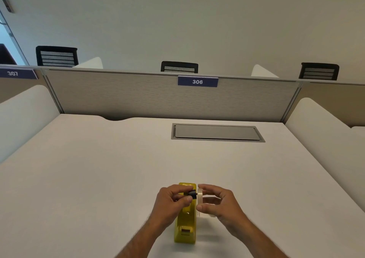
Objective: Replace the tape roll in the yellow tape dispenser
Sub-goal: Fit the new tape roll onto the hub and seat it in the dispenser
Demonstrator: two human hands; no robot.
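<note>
The yellow tape dispenser [185,224] stands on the white desk near its front edge, cutter end toward me. Above it, my left hand [171,202] pinches a small black spindle core [192,194] between thumb and fingers. My right hand [219,201] holds a pale translucent tape roll [199,198] upright by its rim, its hole facing the core. The core's tip sits right at the roll's opening, and I cannot tell whether it is inside. A second pale ring shape lies partly hidden under my right hand.
A grey cable hatch [217,132] is set into the white desk [98,178] further back. A beige partition labelled 306 [198,81] closes off the far edge, with white side dividers left and right. Black chair backs show beyond it.
</note>
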